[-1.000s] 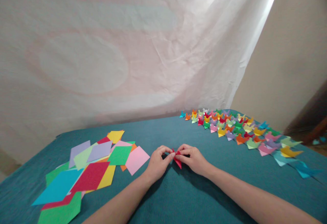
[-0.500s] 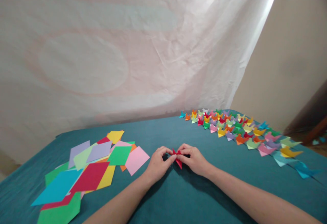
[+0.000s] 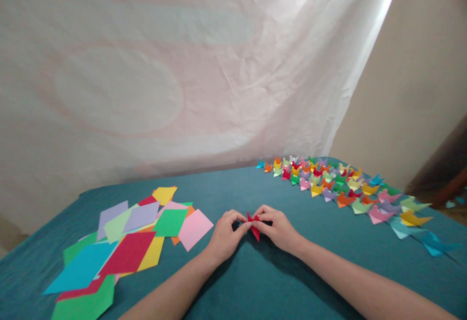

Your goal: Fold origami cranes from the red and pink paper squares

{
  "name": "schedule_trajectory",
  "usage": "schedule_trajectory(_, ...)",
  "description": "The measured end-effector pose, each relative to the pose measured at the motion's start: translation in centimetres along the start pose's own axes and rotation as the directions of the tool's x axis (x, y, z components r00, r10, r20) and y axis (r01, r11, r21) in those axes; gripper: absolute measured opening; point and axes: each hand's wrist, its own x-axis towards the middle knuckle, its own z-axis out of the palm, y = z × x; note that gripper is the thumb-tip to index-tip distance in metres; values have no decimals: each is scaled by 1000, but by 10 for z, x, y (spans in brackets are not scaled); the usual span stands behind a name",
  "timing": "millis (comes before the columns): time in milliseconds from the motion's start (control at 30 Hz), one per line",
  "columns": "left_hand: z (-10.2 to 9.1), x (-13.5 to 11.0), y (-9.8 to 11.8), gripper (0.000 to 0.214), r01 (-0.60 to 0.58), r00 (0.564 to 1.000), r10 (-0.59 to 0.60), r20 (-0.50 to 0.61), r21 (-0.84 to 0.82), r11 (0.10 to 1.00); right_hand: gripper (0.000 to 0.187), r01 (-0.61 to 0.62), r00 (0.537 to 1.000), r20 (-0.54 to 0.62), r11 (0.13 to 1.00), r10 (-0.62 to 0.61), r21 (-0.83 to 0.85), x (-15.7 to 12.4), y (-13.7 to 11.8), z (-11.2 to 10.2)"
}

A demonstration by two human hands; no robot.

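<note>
A small red origami bird [image 3: 255, 232] is pinched between my two hands over the middle of the table. My left hand [image 3: 228, 235] grips it from the left with thumb and fingertips closed together. From the other side my right hand [image 3: 278, 230] pinches it in the same way, fingertips almost meeting those of the left. A pointed red tip sticks up between the fingers and a lower point hangs below them. The middle of the bird is partly hidden by my fingertips.
Loose coloured paper squares [image 3: 127, 252] lie in an overlapping pile on the left. Rows of folded paper birds [image 3: 341, 179] in many colours stand at the right and back. A teal cloth [image 3: 215, 184] covers the table, and a pale sheet [image 3: 204, 77] hangs behind it.
</note>
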Motion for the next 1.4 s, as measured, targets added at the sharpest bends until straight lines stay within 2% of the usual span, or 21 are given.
schedule_trajectory(400,-1,0,-1,14,-23,1000,24,9,-8,1000,27,3,1000,2,1000,-3,-13,0,0,-1)
schedule_trajectory(667,-1,0,0,14,-94,996,93,11,61,994,26,-10,1000,12,1000,10,-8,0,-1,0)
schedule_trajectory(900,-4,0,0,15,-106,994,105,20,102,989,16,-23,998,-56,1000,23,-3,0,2,2)
schedule_trajectory(1133,-4,0,4,11,-122,993,121,14,94,988,20,11,1000,-25,1000,-12,-25,0,-4,0)
schedule_trajectory(1400,-4,0,4,12,-116,993,114,22,158,981,21,14,1000,-3,1000,-14,-24,0,-1,1)
